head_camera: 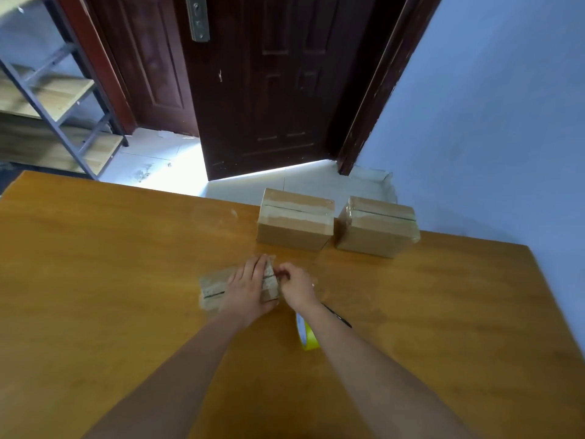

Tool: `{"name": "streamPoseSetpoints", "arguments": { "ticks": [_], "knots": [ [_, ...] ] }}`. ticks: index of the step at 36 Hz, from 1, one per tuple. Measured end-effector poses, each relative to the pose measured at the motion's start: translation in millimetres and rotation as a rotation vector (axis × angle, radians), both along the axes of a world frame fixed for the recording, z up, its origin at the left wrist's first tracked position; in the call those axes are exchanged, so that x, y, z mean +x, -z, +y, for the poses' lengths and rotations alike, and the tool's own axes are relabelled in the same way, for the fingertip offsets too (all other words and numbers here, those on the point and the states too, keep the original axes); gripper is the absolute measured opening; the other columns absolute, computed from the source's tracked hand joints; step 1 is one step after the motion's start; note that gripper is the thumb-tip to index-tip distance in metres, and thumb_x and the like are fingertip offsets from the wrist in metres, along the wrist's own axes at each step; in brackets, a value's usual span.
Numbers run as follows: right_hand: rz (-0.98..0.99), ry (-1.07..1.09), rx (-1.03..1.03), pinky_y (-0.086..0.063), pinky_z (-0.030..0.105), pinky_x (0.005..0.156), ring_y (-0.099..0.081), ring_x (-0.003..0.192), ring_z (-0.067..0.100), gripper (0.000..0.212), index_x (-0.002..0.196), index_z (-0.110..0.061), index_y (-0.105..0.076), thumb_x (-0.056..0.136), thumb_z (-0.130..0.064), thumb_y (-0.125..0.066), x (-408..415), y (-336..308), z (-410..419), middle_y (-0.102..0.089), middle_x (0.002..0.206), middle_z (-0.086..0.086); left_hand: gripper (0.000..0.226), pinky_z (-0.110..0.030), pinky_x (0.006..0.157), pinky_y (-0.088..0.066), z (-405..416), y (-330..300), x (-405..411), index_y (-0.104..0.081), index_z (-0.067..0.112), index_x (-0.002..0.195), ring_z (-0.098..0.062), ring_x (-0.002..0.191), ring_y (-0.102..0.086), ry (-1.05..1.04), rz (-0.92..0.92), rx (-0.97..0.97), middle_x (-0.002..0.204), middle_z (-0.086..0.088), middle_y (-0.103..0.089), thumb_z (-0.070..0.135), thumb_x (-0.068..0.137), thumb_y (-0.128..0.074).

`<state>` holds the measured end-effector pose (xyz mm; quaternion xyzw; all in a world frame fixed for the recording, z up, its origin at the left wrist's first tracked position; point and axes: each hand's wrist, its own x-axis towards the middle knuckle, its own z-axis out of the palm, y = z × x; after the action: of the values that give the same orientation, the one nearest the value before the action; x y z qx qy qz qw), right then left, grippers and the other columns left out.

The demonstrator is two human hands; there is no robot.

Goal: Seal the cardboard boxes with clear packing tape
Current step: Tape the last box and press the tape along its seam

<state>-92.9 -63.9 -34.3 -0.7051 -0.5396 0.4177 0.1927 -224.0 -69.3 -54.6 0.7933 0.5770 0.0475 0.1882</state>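
Your left hand [250,285] lies flat, fingers straight, pressing the small box [218,288] at the centre of the bench [95,248]; the box's long axis runs left to right across the frame. Your right hand [296,285] is at its right end, fingers curled as if pinching tape there, though I cannot tell for sure. The tape roll [306,337] stands just below that wrist, nearer your right hand.

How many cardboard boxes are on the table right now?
3: one box under both hands near the table's middle, and two taped boxes side by side at the far edge, one left, one right. None seems hidden.
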Motion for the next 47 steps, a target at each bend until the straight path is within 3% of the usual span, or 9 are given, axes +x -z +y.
{"name": "streamPoseSetpoints", "arguments": {
  "ticks": [7, 11, 16, 25, 32, 36, 41, 44, 47],
  "knots": [
    [-0.033, -0.101, -0.080, -0.045, 0.042, 0.096, -0.055, 0.111, 0.026, 0.031, 0.118, -0.018, -0.059, 0.092, -0.009, -0.044, -3.6, 3.8, 12.0, -0.060, 0.120, 0.007, 0.097, -0.034, 0.112, -0.019, 0.6, -1.3, -2.8, -0.002, 0.018, 0.151, -0.021, 0.140, -0.021, 0.014, -0.033, -0.016, 0.152, 0.000, -0.017, 0.059, 0.083, -0.057],
    [-0.136, -0.014, -0.033, -0.042, 0.034, 0.098, -0.053, 0.114, 0.021, 0.032, 0.117, -0.015, -0.060, 0.091, -0.006, -0.044, 0.6, 2.0, 18.2, -0.057, 0.123, 0.003, 0.098, -0.034, 0.114, -0.018, 0.7, -2.3, -2.4, -0.001, 0.017, 0.151, -0.021, 0.140, -0.019, 0.016, -0.037, -0.018, 0.153, 0.000, -0.016, 0.059, 0.083, -0.057],
    [-0.173, -0.096, 0.038, -0.032, 0.045, 0.107, -0.037, 0.130, 0.020, 0.057, 0.135, -0.027, -0.047, 0.088, 0.005, -0.042, 0.9, 0.9, 32.8, -0.047, 0.137, -0.003, 0.099, -0.034, 0.114, -0.016, 0.7, -3.2, -3.4, 0.001, 0.018, 0.151, -0.021, 0.142, -0.016, 0.012, -0.050, -0.039, 0.155, 0.000, -0.012, 0.058, 0.083, -0.058],
    [-0.607, -0.454, 0.154, -0.031, 0.037, 0.090, -0.043, 0.116, 0.022, 0.026, 0.109, -0.025, -0.066, 0.094, -0.016, -0.047, 4.1, -2.6, 55.7, -0.057, 0.120, -0.004, 0.099, -0.034, 0.114, -0.016, -0.7, -6.8, -3.9, 0.000, 0.019, 0.151, -0.021, 0.141, -0.017, 0.011, -0.062, -0.035, 0.154, -0.001, -0.014, 0.057, 0.082, -0.060],
    [-0.386, -0.357, 0.054, -0.050, 0.038, 0.080, -0.061, 0.097, 0.031, 0.022, 0.098, -0.010, -0.070, 0.091, -0.010, -0.049, 1.0, -5.0, 51.2, -0.067, 0.102, 0.012, 0.099, -0.035, 0.115, -0.014, -0.3, -8.6, -3.4, 0.001, 0.018, 0.151, -0.022, 0.141, -0.016, 0.009, -0.052, -0.064, 0.155, -0.001, -0.012, 0.055, 0.083, -0.060],
    [-0.259, -0.270, -0.038, -0.042, 0.033, 0.064, -0.059, 0.077, 0.027, 0.019, 0.081, -0.002, -0.066, 0.091, -0.012, -0.053, 0.2, -11.9, 45.5, -0.063, 0.079, 0.017, 0.100, -0.035, 0.113, -0.016, 0.1, -9.2, -3.6, 0.000, 0.017, 0.151, -0.023, 0.141, -0.018, 0.014, -0.038, -0.048, 0.154, -0.002, -0.014, 0.055, 0.082, -0.061],
    [-0.191, -0.210, -0.162, -0.052, 0.041, 0.077, -0.064, 0.088, 0.031, 0.017, 0.083, -0.001, -0.068, 0.080, -0.002, -0.052, 6.2, 2.9, 32.1, -0.070, 0.090, 0.017, 0.102, -0.035, 0.112, -0.017, -0.7, -9.8, -2.8, -0.002, 0.016, 0.152, -0.024, 0.139, -0.022, 0.008, -0.032, -0.032, 0.153, -0.004, -0.018, 0.055, 0.081, -0.063],
    [-0.215, -0.291, -0.200, -0.043, 0.031, 0.069, -0.059, 0.082, 0.024, 0.018, 0.087, 0.001, -0.068, 0.084, 0.000, -0.051, 13.8, -10.0, 24.6, -0.067, 0.086, 0.015, 0.101, -0.036, 0.112, -0.018, -0.6, -9.4, -2.7, -0.001, 0.017, 0.151, -0.024, 0.139, -0.022, 0.009, -0.025, -0.033, 0.153, -0.003, -0.017, 0.056, 0.081, -0.062],
    [-0.272, -0.349, -0.191, -0.049, 0.033, 0.072, -0.062, 0.083, 0.024, 0.020, 0.094, -0.007, -0.068, 0.086, -0.007, -0.049, 24.0, -20.1, 19.9, -0.069, 0.091, 0.011, 0.101, -0.036, 0.111, -0.020, -0.8, -9.6, -3.1, -0.002, 0.016, 0.151, -0.024, 0.138, -0.022, 0.016, -0.021, -0.030, 0.153, -0.003, -0.017, 0.056, 0.081, -0.063]
  ]
}}
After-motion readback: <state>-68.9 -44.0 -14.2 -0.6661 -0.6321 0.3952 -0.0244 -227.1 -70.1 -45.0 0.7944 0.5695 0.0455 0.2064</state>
